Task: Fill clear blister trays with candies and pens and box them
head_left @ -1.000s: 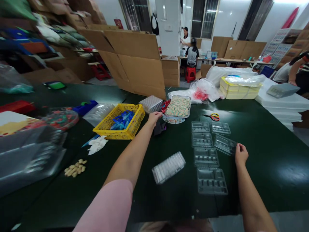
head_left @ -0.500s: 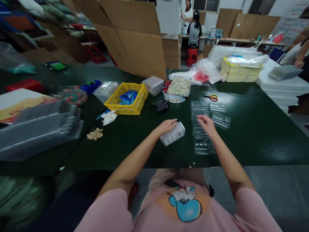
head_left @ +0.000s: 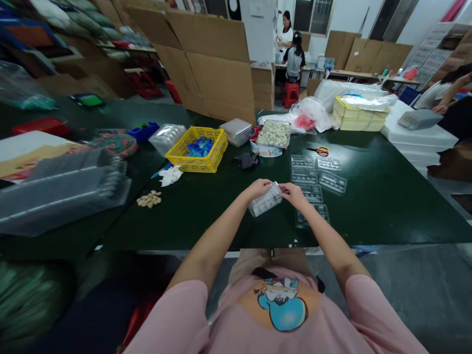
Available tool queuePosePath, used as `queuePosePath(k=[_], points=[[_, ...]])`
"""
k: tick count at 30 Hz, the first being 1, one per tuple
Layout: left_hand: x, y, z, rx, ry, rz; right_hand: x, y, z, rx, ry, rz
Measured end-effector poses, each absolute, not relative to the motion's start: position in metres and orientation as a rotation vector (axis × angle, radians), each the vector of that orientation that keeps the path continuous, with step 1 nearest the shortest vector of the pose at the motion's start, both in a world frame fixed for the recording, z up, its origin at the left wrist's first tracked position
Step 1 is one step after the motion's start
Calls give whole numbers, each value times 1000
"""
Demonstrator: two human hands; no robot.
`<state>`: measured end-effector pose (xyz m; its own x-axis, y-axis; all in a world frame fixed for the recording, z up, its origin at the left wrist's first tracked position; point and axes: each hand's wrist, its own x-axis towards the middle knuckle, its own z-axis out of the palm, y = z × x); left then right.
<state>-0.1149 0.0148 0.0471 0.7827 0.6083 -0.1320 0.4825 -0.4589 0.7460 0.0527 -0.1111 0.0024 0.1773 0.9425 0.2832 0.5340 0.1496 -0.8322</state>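
My left hand [head_left: 259, 187] is closed around the far-left side of a stack of clear plastic trays [head_left: 266, 200], held tilted just above or on the table. At the stack's right end, the fingers of my right hand [head_left: 293, 194] pinch its edge; whether a single tray is parted from the stack I cannot tell. Just right of this hand, several single clear trays lie in two columns, among them a near tray [head_left: 312, 216], a middle tray [head_left: 313, 193] and a right tray [head_left: 332, 183]. My right forearm covers part of the nearest ones.
On the dark green table [head_left: 387, 211] stand a yellow basket [head_left: 199, 150] of blue pieces, a tub of small pale pieces [head_left: 273, 135], scissors [head_left: 319, 151], a black tape dispenser [head_left: 246, 160] and a pile of beige pieces [head_left: 149, 199]. A cardboard sheet [head_left: 217, 64] rises behind. Other people work farther back.
My right hand has moved left from above the laid-out trays to the right end of the stack and now pinches it. My left hand still holds the stack.
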Motion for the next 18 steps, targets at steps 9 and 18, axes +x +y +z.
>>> queuePosePath(k=[9,18], points=[[-106,19,48,2157,771,145,45,-123,-3,-1531,-1479,322],[-103,23,45,1982,670,118,43,-126,-6,-1547,-1455,311]])
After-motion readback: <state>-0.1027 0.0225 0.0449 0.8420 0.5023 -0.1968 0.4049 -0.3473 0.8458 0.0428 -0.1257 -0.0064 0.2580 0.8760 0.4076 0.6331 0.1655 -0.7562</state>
